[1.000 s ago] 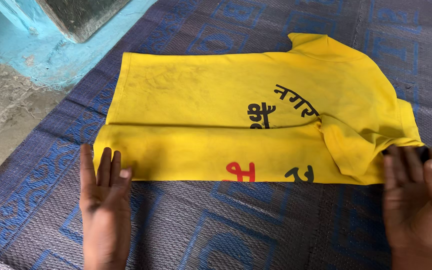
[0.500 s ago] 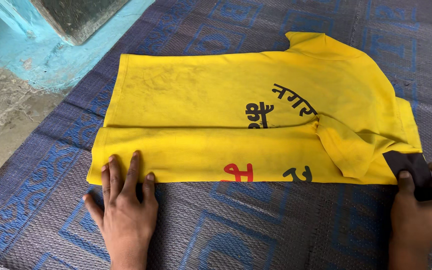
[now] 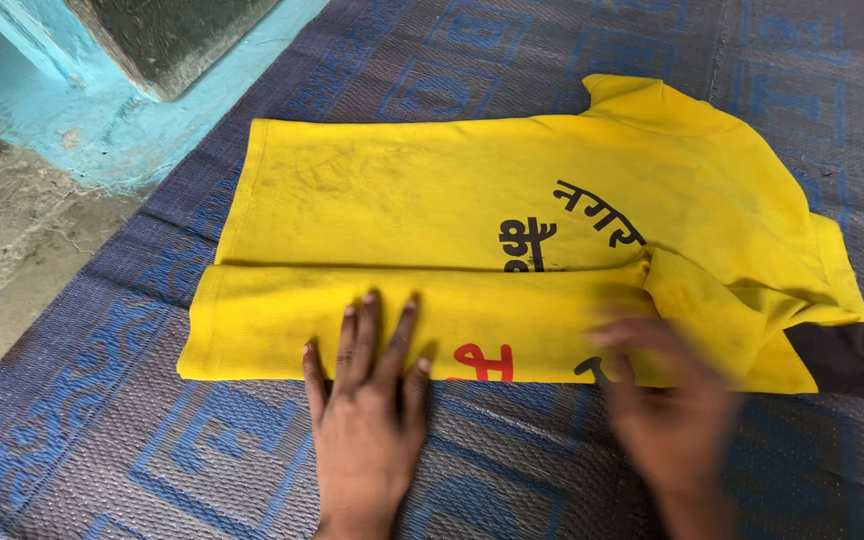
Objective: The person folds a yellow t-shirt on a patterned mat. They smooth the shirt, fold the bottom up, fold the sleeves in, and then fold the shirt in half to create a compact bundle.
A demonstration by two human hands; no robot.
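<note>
Pressing flat: left hand, fingers spread open on folded front edge of yellow T-shirt | right hand blurred, fingers open on same fold | shirt lies on blue-grey woven mat

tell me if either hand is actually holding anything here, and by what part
Nothing is gripped. The left hand lies flat, fingers spread, on the folded near edge of the yellow shirt. The right hand is blurred over the same edge; no grasp shows.
</note>
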